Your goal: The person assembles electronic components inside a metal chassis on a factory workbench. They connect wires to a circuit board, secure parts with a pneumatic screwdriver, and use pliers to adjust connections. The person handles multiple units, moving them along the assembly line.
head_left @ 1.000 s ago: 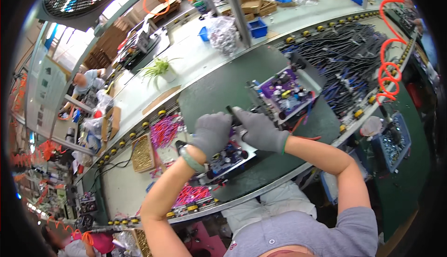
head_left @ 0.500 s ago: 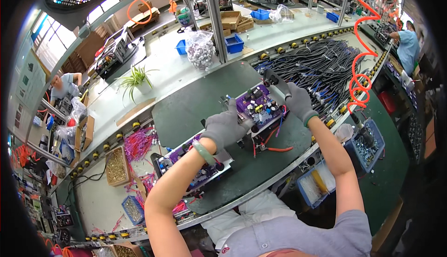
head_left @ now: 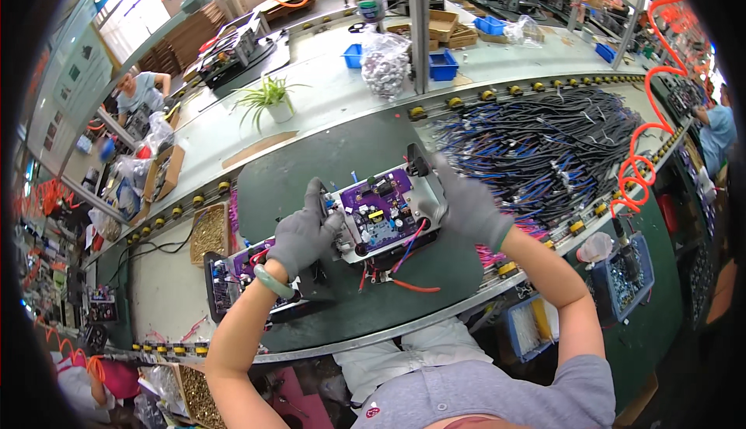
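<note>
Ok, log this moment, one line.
left hand: at left end of metal tray | right hand: at right end | purple circuit board: in tray

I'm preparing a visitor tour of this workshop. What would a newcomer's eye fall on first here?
Probably the purple circuit board in its metal housing, mid-view between the gray-gloved left hand and right hand. Next come the black cables spread to the right, with some blue among them, and the bright orange coiled hose hanging near their right end. The green potted plant on the pale bench at upper left also stands out.
</note>
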{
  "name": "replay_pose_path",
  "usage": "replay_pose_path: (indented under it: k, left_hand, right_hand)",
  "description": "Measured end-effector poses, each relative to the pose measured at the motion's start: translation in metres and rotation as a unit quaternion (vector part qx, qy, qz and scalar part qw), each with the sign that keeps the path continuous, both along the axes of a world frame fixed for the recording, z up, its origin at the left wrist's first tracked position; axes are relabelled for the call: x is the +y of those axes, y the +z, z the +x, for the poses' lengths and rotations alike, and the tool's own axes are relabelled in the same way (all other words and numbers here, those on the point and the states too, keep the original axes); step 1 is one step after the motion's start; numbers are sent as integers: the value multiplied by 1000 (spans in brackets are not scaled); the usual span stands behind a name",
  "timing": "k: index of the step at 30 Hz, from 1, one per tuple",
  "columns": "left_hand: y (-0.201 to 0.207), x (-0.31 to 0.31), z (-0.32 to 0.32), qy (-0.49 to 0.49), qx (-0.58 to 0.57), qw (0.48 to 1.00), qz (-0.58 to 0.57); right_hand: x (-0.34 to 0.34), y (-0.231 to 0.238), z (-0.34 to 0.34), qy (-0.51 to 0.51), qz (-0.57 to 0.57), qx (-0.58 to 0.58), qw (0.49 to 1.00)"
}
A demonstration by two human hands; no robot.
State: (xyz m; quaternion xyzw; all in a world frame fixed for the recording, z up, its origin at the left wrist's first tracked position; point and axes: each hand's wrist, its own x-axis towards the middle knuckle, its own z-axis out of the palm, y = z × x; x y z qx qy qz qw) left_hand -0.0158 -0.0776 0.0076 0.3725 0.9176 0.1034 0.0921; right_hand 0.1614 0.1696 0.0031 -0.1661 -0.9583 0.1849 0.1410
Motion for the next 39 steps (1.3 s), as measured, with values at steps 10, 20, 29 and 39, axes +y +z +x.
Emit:
replay_pose_path:
  k: [10,20,29,39]
  left_hand:
    - [-3,0,-8,7,-2,1000,-17]
    - [-9,-8,-15,-7,-1,999,34]
    - [-4,-3,-11,0,15,1000,24]
    - [-2,-1,-10,17,3,1000,14]
  right_hand:
    - [25,10,-163,59,179,-327,926]
    - [20,-4,-115,200,-233,47,950]
    - [6,7,-108,219,-96,50,970]
    - [3,10,-115,171,-188,-43,966]
